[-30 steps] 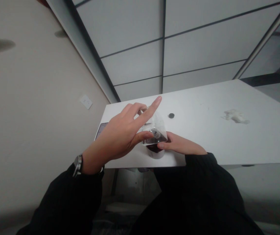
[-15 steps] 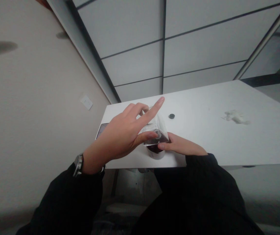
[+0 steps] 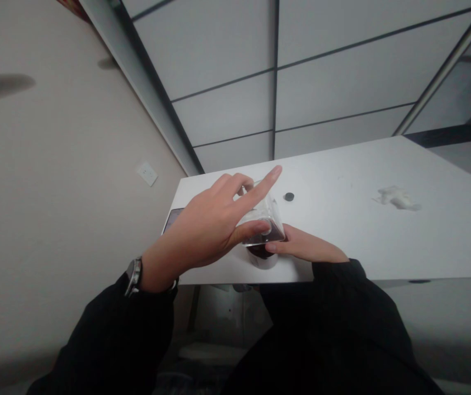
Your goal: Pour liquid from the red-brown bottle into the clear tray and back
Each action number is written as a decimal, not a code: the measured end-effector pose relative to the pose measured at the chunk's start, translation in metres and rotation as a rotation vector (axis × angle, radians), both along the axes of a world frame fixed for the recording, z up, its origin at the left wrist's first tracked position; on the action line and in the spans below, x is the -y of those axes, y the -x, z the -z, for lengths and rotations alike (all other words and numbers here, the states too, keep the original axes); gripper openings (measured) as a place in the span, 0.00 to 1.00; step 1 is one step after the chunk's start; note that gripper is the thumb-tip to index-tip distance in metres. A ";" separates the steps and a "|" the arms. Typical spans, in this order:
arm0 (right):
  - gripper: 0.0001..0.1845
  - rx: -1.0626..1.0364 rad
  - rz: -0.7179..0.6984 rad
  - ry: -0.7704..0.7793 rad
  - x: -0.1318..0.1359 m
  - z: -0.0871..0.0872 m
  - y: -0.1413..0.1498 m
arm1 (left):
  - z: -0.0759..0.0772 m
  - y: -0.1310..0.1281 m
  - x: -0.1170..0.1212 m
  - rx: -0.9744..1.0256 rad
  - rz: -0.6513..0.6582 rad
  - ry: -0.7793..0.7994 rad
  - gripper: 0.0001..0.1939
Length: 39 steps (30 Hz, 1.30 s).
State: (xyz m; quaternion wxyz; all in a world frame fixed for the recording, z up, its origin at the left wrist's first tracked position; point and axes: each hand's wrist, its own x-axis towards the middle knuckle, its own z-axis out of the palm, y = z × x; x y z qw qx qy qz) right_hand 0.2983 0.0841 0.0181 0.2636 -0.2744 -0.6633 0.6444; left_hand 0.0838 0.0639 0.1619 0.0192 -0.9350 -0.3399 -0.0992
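Left hand (image 3: 202, 227) gripped clear plastic box (image 3: 262, 222) between thumb and fingers, index out; right hand (image 3: 305, 248) touched box's lower edge, grip unclear. Box sat just above dark-topped white cup (image 3: 261, 258) on desk (image 3: 342, 230), small black disc (image 3: 289, 196) nearby.

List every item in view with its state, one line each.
Clear box, tilted, held between hands.
Left hand, index finger raised, thumb on box.
Right hand, fingers at box's lower edge.
White cup, dark-topped, beneath box.
Black disc, flat on table.
Tissue, crumpled on table.
Wall socket, unused.
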 end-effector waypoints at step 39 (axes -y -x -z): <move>0.35 0.020 0.000 -0.039 0.000 0.000 -0.002 | -0.004 -0.015 0.001 -0.024 0.018 -0.045 0.45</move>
